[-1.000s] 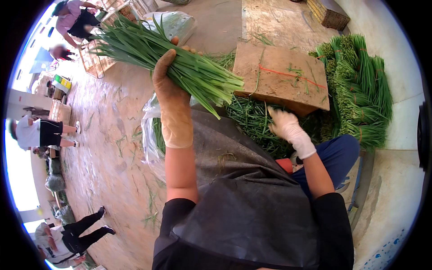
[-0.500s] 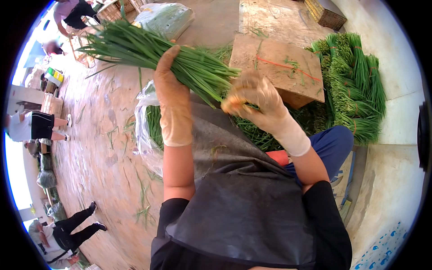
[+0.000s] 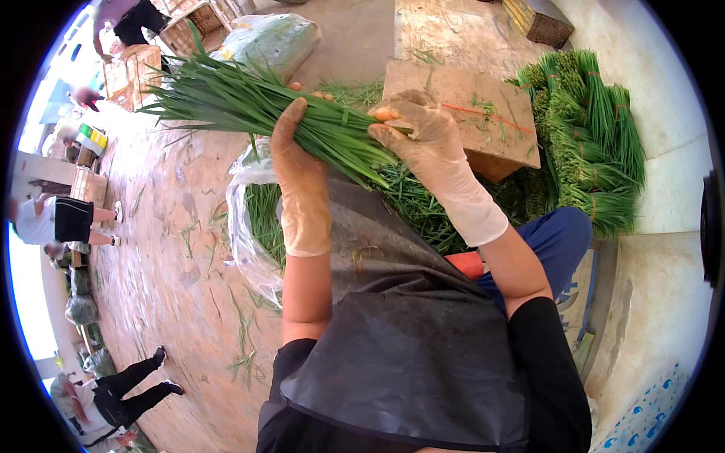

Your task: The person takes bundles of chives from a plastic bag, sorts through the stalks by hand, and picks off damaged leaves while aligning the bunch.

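My left hand (image 3: 302,174), in a soiled pale glove, is closed round a large bunch of long, flat green leaves (image 3: 234,102), held at an angle with the leafy tips to the upper left. My right hand (image 3: 423,132), also gloved, with orange-stained fingertips, pinches at the pale stem end of the bunch. Below lies a pile of loose leaves (image 3: 423,211) beside my dark apron (image 3: 408,355). Left of the apron, an open clear plastic bag (image 3: 245,234) holds more greens.
A wooden board (image 3: 483,113) with a red string sits ahead. Tied bundles of greens (image 3: 589,143) are stacked at the right by a pale wall (image 3: 664,196). A filled bag (image 3: 264,41) and crates (image 3: 128,75) lie beyond. Several people (image 3: 60,219) are along the left side.
My right hand has risen from over the loose leaves to the stem end of the bunch and closed there. The bunch in my left hand has shifted slightly down and right.
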`<state>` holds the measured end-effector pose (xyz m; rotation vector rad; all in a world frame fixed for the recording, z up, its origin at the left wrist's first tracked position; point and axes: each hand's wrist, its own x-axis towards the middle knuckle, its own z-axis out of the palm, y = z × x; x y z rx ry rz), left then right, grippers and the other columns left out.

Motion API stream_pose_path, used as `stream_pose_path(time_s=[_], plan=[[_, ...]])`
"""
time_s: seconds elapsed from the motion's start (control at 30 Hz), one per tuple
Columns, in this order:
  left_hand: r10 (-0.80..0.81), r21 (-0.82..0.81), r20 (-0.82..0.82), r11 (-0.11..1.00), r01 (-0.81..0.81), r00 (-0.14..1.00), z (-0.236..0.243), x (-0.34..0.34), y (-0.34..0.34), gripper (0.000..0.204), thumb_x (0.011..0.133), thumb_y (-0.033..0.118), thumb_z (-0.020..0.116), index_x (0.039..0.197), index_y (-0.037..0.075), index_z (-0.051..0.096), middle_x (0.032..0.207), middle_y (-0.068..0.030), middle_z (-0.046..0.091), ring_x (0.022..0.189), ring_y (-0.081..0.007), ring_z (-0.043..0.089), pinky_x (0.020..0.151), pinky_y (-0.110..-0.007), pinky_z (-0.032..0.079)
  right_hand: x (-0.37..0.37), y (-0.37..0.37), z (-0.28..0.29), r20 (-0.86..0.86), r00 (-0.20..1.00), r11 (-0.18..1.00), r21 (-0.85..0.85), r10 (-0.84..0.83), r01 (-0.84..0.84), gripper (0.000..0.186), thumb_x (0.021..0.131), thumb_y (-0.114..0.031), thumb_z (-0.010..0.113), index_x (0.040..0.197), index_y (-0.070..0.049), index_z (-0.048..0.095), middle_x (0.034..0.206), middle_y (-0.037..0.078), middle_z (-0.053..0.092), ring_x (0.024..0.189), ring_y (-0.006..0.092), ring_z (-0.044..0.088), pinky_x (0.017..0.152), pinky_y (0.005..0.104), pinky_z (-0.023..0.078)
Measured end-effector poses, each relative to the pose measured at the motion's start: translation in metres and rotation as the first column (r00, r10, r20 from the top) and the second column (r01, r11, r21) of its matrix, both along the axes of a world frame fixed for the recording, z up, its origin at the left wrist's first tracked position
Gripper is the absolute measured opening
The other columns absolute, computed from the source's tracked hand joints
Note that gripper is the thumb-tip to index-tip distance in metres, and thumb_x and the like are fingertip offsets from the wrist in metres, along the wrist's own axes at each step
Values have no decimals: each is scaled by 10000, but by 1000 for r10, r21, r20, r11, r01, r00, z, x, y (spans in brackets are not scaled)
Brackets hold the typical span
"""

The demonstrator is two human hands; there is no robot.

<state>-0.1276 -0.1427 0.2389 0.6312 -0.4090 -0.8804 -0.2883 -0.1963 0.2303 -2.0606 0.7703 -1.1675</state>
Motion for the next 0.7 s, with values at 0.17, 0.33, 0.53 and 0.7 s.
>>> stream_pose_path(time_s=[0.17, 0.33, 0.53, 0.7], plan=[[-15, 23, -3, 1000, 15, 1000, -4, -3, 5, 381, 800, 84, 633, 1155, -3, 523, 905, -162, 641, 872, -277, 636, 806, -381, 532, -9, 13, -12, 556, 830, 825, 456, 27, -332, 160, 833, -167, 727, 846, -13, 685, 924, 112, 630, 908, 89, 580, 755, 217, 467], [-38, 31, 99, 999, 35, 994, -13, -10, 6, 502, 797, 104, 638, 1246, 23, 426, 939, -158, 638, 901, -261, 628, 803, -375, 530, -14, 13, -3, -137, 985, 987, -139, -102, 83, 737, 696, -281, 809, 1308, -54, 468, 1080, 145, 606, 985, 253, 606, 878, 346, 475], [-151, -196, -14, 970, 145, 988, -37, -34, 11, 520, 762, 201, 700, 1220, 23, 527, 1092, -156, 610, 1008, -306, 601, 938, -451, 483, -4, 22, -24, -367, 929, 998, -60, -43, 23, 865, 651, -265, 782, 1368, -61, 345, 1062, 183, 623, 948, 348, 627, 803, 429, 504], [-373, -319, -80, 888, 331, 924, -45, -31, 8, 706, 757, 252, 727, 1356, 43, 416, 1326, -144, 486, 1215, -294, 481, 1025, -442, 410, 3, 21, -32, -375, 922, 992, 42, -97, 122, 640, 706, -204, 732, 1250, -42, 437, 849, 190, 665, 803, 360, 662, 673, 424, 539]])
